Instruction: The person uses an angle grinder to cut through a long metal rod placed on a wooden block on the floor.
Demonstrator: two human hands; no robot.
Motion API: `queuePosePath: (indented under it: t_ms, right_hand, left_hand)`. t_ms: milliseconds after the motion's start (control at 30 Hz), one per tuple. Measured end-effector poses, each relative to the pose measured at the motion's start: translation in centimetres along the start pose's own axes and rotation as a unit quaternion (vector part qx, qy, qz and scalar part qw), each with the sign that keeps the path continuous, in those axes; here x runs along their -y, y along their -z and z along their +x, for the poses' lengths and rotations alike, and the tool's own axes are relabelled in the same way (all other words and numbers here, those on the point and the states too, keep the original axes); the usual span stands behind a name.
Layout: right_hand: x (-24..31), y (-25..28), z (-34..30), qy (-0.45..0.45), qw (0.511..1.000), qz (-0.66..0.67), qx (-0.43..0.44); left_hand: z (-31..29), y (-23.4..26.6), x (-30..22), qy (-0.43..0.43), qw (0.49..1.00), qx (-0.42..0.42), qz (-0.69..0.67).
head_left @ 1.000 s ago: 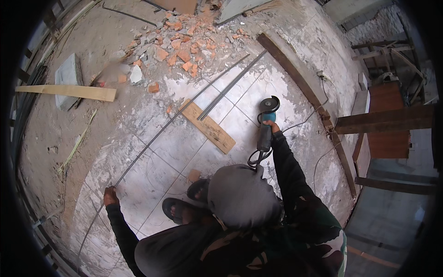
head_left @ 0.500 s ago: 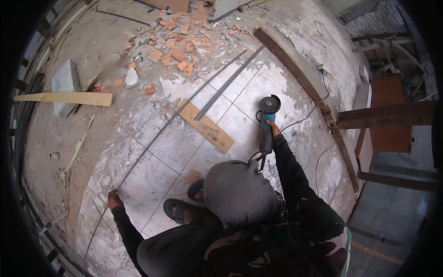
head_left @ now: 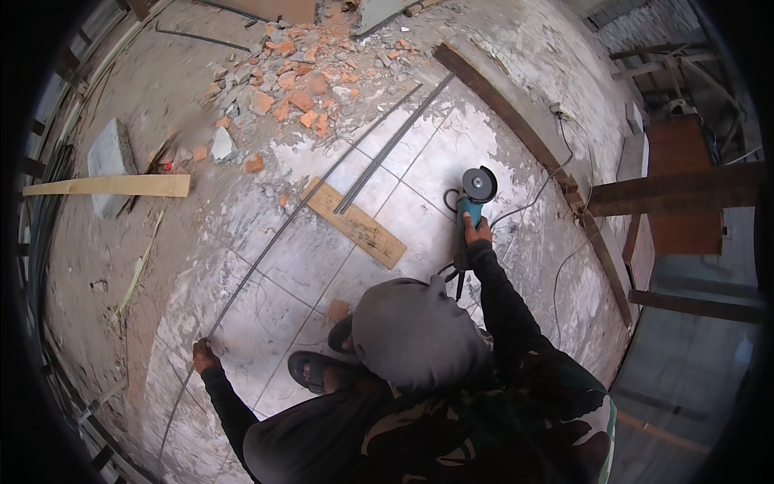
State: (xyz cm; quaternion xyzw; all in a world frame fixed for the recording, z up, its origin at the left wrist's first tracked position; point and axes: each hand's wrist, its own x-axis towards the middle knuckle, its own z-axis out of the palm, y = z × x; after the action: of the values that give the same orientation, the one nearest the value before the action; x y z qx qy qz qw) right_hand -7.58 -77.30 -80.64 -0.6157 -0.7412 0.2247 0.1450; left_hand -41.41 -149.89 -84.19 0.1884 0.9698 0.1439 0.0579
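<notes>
grinder gripped by right fingers, open floor before beam edge; left fingers clasp rod

Teal grinder (disc foremost); long, slanting rod.

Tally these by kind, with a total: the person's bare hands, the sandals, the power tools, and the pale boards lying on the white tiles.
Left hand and right hand: 2
Sandals: 2
Angle grinder: 1
Pale board: 1
Total: 6
</notes>
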Motion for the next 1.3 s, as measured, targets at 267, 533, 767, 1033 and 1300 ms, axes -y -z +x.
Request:
queuePosePath:
  t_ms: [267,533,767,1033,1300]
  right_hand:
    - [2.2,1.1,-2.1,-0.037,0.996,-0.077,0.025]
    - [3.4,0.6,-3.7,-0.060,0.997,-0.039,-0.008]
    - [3.0,0.9,-4.0,-0.056,0.996,-0.066,0.008]
    - [6.2,2.8,-4.7,-0.076,0.995,-0.060,0.038]
    - [5.8,3.1,-6.8,-0.140,0.984,-0.108,0.027]
  left_hand:
    - [0.3,0.1,-1.2,-0.030,0.999,-0.016,-0.031]
    - [-0.3,0.2,0.2,-0.035,0.999,-0.019,-0.022]
    - [0.8,0.2,-0.3,-0.029,0.999,-0.014,-0.017]
    - [1.2,-0.7,-1.7,0.012,0.999,-0.009,-0.029]
    - [3.0,4.2,-6.4,0.028,0.998,0.023,0.041]
